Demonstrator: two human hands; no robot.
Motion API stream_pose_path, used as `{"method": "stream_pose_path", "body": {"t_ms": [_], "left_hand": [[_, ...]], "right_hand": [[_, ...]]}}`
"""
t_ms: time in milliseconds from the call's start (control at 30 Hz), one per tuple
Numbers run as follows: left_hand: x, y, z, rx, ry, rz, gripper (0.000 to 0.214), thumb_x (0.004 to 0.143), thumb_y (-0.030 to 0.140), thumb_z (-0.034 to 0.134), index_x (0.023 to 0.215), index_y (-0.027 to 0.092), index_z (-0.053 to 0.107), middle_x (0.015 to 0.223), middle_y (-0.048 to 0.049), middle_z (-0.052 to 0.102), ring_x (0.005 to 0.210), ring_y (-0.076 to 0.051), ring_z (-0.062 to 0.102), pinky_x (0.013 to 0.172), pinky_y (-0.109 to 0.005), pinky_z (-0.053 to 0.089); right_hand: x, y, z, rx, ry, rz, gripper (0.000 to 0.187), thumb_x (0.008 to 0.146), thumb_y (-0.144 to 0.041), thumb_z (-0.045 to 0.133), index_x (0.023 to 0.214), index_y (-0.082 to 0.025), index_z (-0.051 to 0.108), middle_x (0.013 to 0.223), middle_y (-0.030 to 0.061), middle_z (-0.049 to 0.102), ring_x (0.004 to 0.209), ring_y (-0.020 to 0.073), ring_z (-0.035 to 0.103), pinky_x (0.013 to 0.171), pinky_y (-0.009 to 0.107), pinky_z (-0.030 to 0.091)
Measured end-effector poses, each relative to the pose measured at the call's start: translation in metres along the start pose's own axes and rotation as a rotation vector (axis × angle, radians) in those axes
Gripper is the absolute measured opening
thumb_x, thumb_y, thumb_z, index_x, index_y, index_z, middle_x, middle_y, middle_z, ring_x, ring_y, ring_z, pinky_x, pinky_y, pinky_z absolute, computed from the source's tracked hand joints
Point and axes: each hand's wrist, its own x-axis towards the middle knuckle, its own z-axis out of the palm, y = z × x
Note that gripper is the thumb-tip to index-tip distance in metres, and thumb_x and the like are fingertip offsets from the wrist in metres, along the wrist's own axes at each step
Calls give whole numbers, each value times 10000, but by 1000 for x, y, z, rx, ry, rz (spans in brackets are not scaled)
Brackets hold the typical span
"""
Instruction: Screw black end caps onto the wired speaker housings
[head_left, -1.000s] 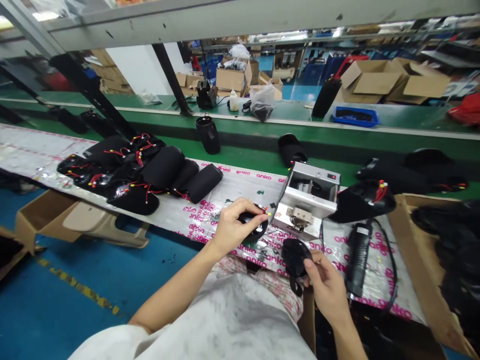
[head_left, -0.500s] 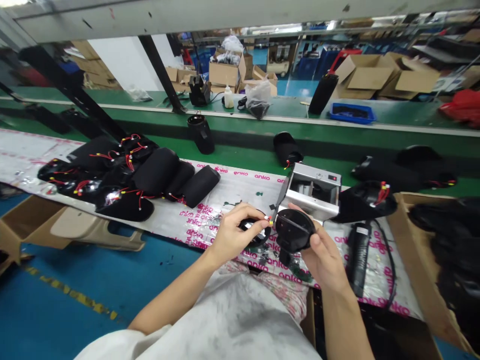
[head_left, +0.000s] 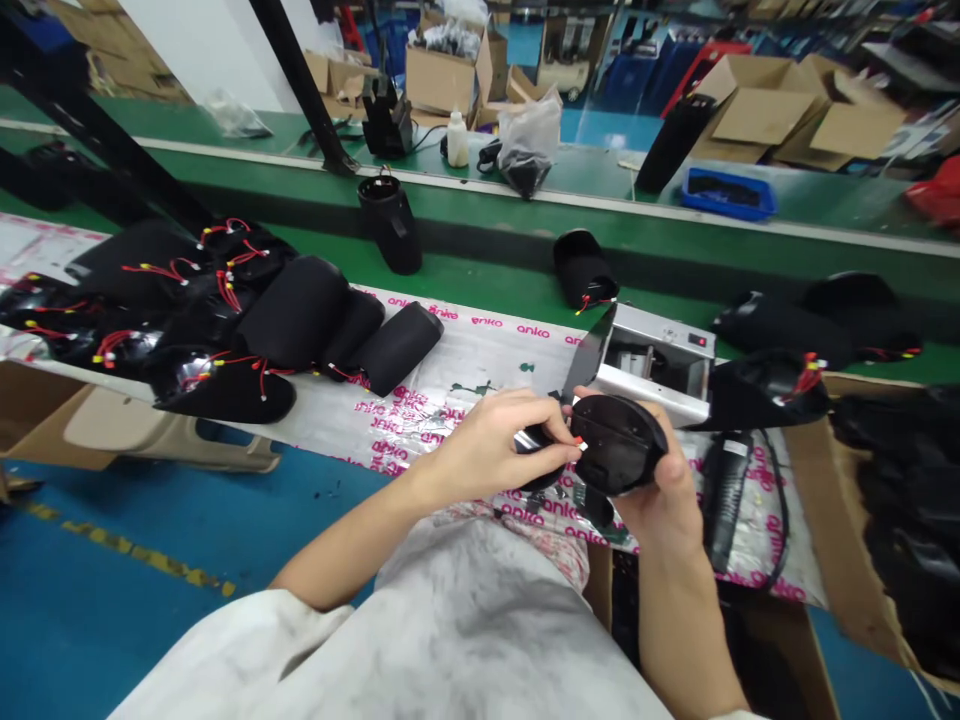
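My left hand [head_left: 495, 445] is closed on a small black part [head_left: 534, 442] with a red and white wire tip at its fingertips. My right hand [head_left: 667, 485] grips a round black plastic cap [head_left: 619, 442], held face up right beside the left hand's part. The wire tip touches the cap's left edge. Both hands are above the near edge of a work table covered in a foil sheet printed with pink "anko" logos [head_left: 465, 360]. Just behind the hands stands a small grey metal machine [head_left: 652, 365].
A pile of black fabric-covered cylinders with red wires [head_left: 225, 310] lies at the left of the sheet. More black parts [head_left: 765, 390] and a black handheld tool with cable [head_left: 724, 485] lie at the right. A green conveyor [head_left: 487, 270] runs behind, with cardboard boxes beyond.
My right hand has brought the black cap up from my lap to meet the left hand. The two parts have come together, and my view has tilted down and nearer.
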Motion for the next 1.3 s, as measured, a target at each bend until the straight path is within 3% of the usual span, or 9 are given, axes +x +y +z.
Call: {"method": "stream_pose_path", "body": {"t_ms": [200,333,433,533,633,767,967,1300], "left_hand": [[-9,-11,15,-92,178,10,91,981,213,821,931,198,747,910,-23,802,900,-178,780,916,-308,625],[-9,-10,4,-143,71,-39,60,1007,239,787,977,203,750,945,-27,790,908,-176,767,939,-317,619],[-5,-5,-7,-197,-45,-46,78,1044,251,749,990,198,768,968,-39,809,950,-180,761,952,-311,598],[-2,1,-10,-191,-71,-58,85,1019,243,792,958,189,766,954,-34,815,918,-168,758,905,-285,584],[-2,6,-4,-117,-20,-49,125,978,236,844,919,192,744,905,-15,802,838,-154,748,827,-273,577],[-7,4,11,99,148,61,148,982,248,843,952,204,705,870,1,792,815,-160,747,843,-314,556],[-13,-9,28,163,373,201,156,988,242,831,960,213,681,794,30,747,725,-136,688,807,-321,502],[-13,-13,29,114,363,214,135,969,204,838,966,216,703,815,22,780,736,-142,699,818,-332,508]], "right_hand": [[8,-3,12,6,31,6,864,801,-973,645,1365,-330,528,1515,153,671,1357,455,698,1034,601,643],[11,-7,17,153,52,-19,794,783,-873,798,1326,-315,646,1395,128,747,1312,444,731,1040,587,663],[8,-7,15,204,24,-89,702,826,-802,823,1331,-330,698,1353,92,777,1190,407,791,983,582,696],[2,-6,10,212,10,-143,658,846,-763,836,1348,-353,723,1336,73,789,1088,376,821,922,555,717],[-4,-7,8,158,55,-172,769,818,-815,830,1419,-350,712,1306,93,794,1094,387,810,922,554,709],[-12,-10,9,21,128,-229,909,773,-866,829,1486,-319,688,1337,115,760,1235,401,742,1048,542,647],[-23,-4,13,-95,305,-354,842,781,-903,787,1353,-284,779,1302,86,711,1218,354,677,1114,454,532],[-21,-2,23,-108,350,-364,821,811,-912,747,1350,-293,756,1308,81,676,1181,357,671,1073,476,518]]}}
